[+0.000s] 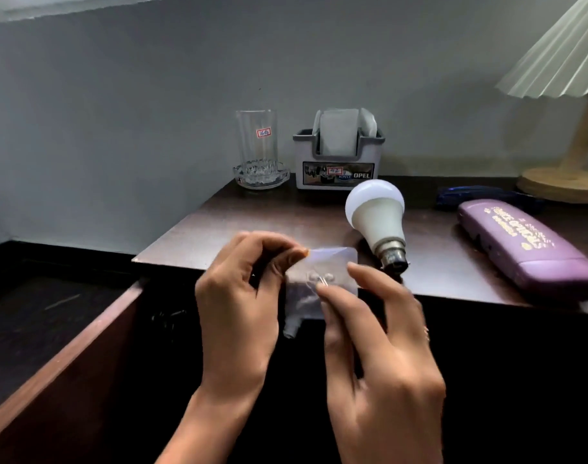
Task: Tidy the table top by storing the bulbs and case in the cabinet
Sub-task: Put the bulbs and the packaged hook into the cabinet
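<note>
A small clear plastic bag [333, 266] with tiny bulbs inside hangs in front of the table's front edge. My left hand [242, 296] pinches its top left corner. My right hand [379, 346] pinches the bag's middle between thumb and forefinger. Just behind the bag a white LED bulb [378, 217] lies on the dark wooden table [252, 222], its metal base pointing toward me. A purple glasses case [520, 249] with gold lettering lies at the right of the table.
A tall glass [257, 139] stands in a glass ashtray [261, 177] at the back. Beside it sits a grey tissue holder [338, 155]. At the right are a lamp base [560, 182] and a blue stapler [480, 195]. An open cabinet door [68, 360] slants at lower left.
</note>
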The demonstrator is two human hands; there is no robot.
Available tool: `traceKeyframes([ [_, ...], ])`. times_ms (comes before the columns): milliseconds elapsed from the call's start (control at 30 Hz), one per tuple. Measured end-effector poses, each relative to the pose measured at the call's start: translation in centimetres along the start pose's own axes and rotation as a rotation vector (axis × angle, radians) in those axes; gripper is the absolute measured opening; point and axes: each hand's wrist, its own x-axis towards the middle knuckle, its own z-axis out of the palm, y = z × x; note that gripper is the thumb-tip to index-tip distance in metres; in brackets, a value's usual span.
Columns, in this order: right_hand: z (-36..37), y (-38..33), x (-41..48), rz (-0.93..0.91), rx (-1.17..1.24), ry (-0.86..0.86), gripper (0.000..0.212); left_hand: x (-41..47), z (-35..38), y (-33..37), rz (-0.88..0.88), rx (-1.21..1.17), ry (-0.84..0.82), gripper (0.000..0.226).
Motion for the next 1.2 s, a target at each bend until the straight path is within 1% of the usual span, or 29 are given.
traceKeyframes([
  [67,-1.0,-0.5,-1.7,0.053,0.084,0.056,0.017,-2.6,-0.8,0.4,0.005,-0.035,-0.004,0.004],
  [133,-1.6,-0.1,-3.6,0.123,0.167,0.062,0.017,-4.8,-0.9,0.2,-0.015,-0.078,-0.017,0.005],
  [200,-1.7,1.0,-5.4,0.239,0.208,0.019,0.017,-6.7,-0.6,-0.7,-0.041,-0.088,-0.044,0.006],
  [233,-1.6,1.7,-6.2,0.315,0.216,0.005,0.021,-7.4,-0.2,-1.2,-0.063,-0.077,-0.065,0.007],
  [300,-1.0,3.6,-7.5,0.415,0.191,-0.015,0.028,-8.6,0.8,-2.8,-0.144,-0.049,-0.113,0.009],
  [367,-0.2,5.6,-8.2,0.494,0.208,-0.085,0.031,-9.1,2.1,-4.6,-0.222,-0.006,-0.183,0.005],
  [433,0.8,7.8,-8.1,0.55,0.228,-0.179,0.028,-8.9,3.4,-6.1,-0.171,0.153,-0.263,0.012],
  [500,2.0,9.9,-7.5,0.541,0.142,-0.239,0.022,-8.2,4.6,-7.1,-0.065,0.352,-0.297,0.021],
  [567,3.3,11.2,-6.3,0.506,0.026,-0.261,0.021,-7.7,5.5,-7.7,-0.021,0.505,-0.284,0.032],
  [667,5.0,11.8,-4.8,0.464,-0.043,-0.305,0.016,-7.8,6.3,-8.3,0.058,0.618,-0.282,0.027],
  [767,6.1,12.4,-4.3,0.423,-0.109,-0.318,0.014,-8.5,7.0,-9.3,0.149,0.723,-0.364,0.024],
  [900,7.0,13.1,-4.0,0.459,-0.14,-0.361,0.015,-8.9,7.5,-10.4,0.171,0.805,-0.427,0.025],
  [1033,7.2,13.3,-3.8,0.476,-0.132,-0.401,0.016,-9.0,7.8,-10.9,0.182,0.828,-0.415,0.016],
  [1167,7.2,13.4,-3.4,0.502,-0.137,-0.443,0.017,-9.0,7.8,-10.7,0.17,0.837,-0.425,0.015],
  [1200,7.2,13.4,-3.4,0.501,-0.138,-0.456,0.018,-9.1,7.8,-10.7,0.164,0.848,-0.435,0.018],
])
